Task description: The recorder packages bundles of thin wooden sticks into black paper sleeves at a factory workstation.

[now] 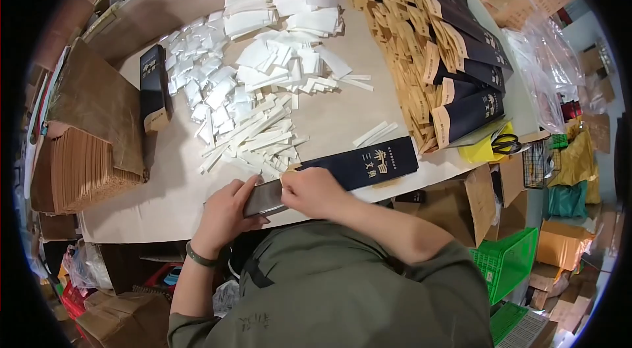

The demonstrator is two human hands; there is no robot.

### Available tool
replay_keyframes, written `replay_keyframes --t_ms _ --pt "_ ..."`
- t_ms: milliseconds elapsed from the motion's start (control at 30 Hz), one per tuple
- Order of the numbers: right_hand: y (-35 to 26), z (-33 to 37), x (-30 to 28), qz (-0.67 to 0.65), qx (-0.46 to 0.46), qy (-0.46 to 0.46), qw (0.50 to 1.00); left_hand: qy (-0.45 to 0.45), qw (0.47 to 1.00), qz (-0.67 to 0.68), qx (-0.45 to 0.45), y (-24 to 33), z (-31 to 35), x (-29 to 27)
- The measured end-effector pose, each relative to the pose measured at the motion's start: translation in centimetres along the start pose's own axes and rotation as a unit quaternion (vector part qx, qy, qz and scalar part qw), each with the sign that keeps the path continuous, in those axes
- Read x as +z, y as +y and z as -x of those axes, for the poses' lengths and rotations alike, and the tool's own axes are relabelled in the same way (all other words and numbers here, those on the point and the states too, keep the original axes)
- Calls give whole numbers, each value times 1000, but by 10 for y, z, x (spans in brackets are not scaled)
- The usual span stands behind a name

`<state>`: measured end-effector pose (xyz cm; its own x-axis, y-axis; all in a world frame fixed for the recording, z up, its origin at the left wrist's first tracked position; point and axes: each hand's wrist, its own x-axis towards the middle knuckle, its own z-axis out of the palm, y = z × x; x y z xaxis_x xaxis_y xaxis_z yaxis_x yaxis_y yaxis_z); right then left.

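Observation:
Near the front edge of the table, my left hand (230,208) grips one end of a flat grey strip (264,197), thumb below and fingers above. My right hand (312,191) is closed in a fist where this strip meets a long navy packet (368,168) with gold print. Its fingers cover the join, so whether strip and packet are one piece cannot be seen. Just beyond my hands lies a heap of narrow white paper strips (260,134). A few more white strips (375,134) rest behind the packet.
Small clear sachets (201,65) and stacked white papers (283,9) lie farther back. Navy-and-tan packets (461,72) pile up at right, near scissors (505,144) in a yellow holder. At left stand a carton of brown sheets (92,164) and another navy packet (153,81).

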<state>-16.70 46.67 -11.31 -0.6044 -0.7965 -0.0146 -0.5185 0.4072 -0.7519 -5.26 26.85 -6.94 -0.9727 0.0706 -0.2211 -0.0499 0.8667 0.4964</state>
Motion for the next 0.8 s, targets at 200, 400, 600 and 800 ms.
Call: replay_keyframes --t_ms 200,400,600,800 --pt "95 12 -117 256 -11 109 960 231 972 18 22 -35 3 4" --pt "71 -34 -92 164 -33 84 982 291 954 63 -42 -67 -25 -20" --pt "12 -158 -99 101 -44 182 977 343 935 -29 -89 -77 -77 -42" --pt "24 -214 -49 332 32 145 932 291 956 -23 1 -90 -157 -28"
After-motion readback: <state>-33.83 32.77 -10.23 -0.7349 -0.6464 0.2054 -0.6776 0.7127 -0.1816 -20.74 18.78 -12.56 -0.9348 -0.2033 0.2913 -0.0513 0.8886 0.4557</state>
